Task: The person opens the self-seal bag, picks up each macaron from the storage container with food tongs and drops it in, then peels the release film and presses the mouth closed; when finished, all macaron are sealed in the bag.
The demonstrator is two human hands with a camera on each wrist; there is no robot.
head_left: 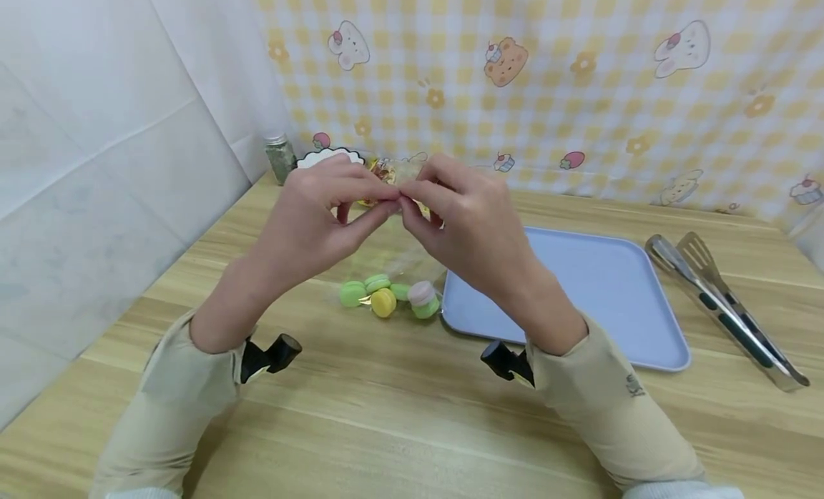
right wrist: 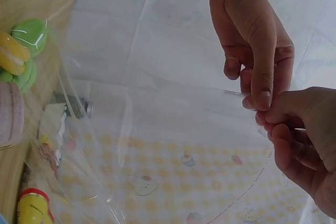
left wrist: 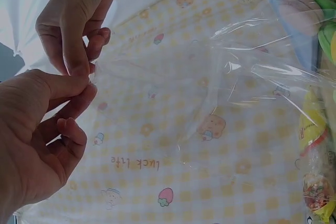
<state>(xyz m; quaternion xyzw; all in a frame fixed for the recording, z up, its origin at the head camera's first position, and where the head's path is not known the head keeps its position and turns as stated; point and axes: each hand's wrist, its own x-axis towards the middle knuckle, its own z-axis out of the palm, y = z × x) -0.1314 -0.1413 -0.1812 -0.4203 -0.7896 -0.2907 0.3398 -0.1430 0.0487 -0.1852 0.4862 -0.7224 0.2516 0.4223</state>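
Observation:
My left hand (head_left: 309, 220) and right hand (head_left: 473, 209) meet fingertip to fingertip, raised over the table. Thumb and forefinger of each pinch the top edge of a clear plastic bag (left wrist: 239, 69), which hangs down from them. At the bag's bottom lie several green macarons (head_left: 352, 294), a yellow macaron (head_left: 383, 303) and a pale lilac macaron (head_left: 422, 292). In the right wrist view the bag's film stretches from the fingers toward the macarons at left. The pinched edge itself is mostly hidden by the fingertips.
A light blue tray (head_left: 599, 292) lies on the right, partly behind my right forearm. Beyond it are metal tongs (head_left: 734, 326) with a slotted end. At the back left stand a glass jar (head_left: 280, 159), a white scalloped-edged item (head_left: 322, 157) and colourful packets (head_left: 384, 171).

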